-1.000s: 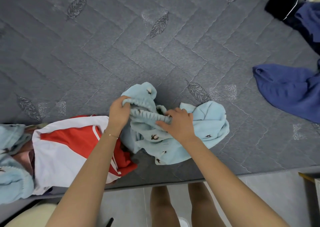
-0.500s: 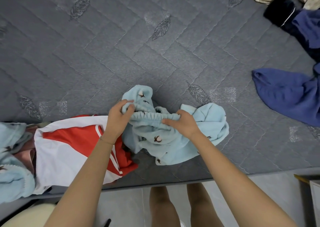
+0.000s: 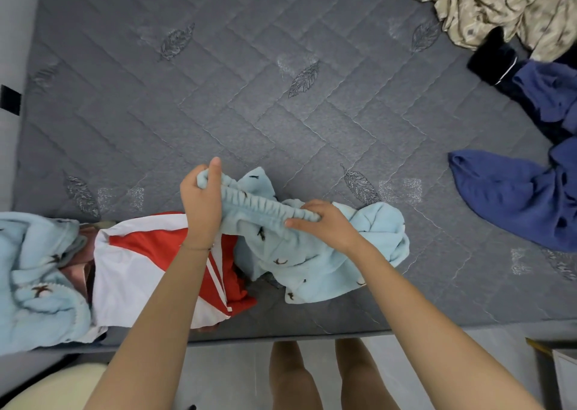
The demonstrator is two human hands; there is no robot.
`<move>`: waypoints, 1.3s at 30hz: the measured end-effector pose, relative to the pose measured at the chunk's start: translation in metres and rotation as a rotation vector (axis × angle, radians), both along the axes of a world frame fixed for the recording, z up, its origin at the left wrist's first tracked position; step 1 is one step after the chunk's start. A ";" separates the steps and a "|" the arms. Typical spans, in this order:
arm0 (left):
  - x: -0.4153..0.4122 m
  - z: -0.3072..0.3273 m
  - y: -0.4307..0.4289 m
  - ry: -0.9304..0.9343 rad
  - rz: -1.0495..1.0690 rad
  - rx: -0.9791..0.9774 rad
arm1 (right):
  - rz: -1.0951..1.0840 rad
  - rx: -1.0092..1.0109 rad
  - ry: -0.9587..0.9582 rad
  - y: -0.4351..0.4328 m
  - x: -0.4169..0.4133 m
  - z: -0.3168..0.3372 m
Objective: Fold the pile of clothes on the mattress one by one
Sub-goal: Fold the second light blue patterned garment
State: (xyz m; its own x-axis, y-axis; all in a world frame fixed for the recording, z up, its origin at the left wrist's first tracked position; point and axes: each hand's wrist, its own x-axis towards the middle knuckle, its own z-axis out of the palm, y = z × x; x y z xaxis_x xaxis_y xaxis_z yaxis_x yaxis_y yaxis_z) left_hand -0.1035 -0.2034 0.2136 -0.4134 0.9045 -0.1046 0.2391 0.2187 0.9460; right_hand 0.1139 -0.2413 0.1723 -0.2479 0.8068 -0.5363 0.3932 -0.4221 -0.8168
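Though crumpled — fleecy blue pants [image 3: 312,263], ruched waistband [image 3: 259,203] gripped by left hand [image 3: 199,203] and right hand [image 3: 327,225].

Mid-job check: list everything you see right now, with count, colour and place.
mattress: one, grey quilted, fills most of the view
pants: one, light blue, near edge at centre, waistband lifted
top: one, red and white, near edge, left of the pants
fleece garment: one, light blue, far left
blue clothes: count unclear, dark blue, right edge
cloth: one, beige patterned, crumpled, top right corner
left hand: grips the waistband's left end
right hand: grips the waistband's right end
legs: two, bare, below the mattress edge
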 end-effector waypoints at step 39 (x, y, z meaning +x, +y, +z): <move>-0.005 0.207 -0.004 -0.654 -0.583 -0.126 | 0.727 0.257 -0.271 0.034 -0.043 0.159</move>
State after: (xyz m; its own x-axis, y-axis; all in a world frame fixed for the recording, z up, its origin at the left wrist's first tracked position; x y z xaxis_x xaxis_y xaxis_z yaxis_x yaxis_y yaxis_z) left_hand -0.1082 -0.2077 0.4201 0.2874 0.9185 -0.2716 -0.2351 0.3426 0.9096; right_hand 0.0706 -0.2071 0.3309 -0.6452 0.6005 -0.4724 0.6941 0.2022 -0.6909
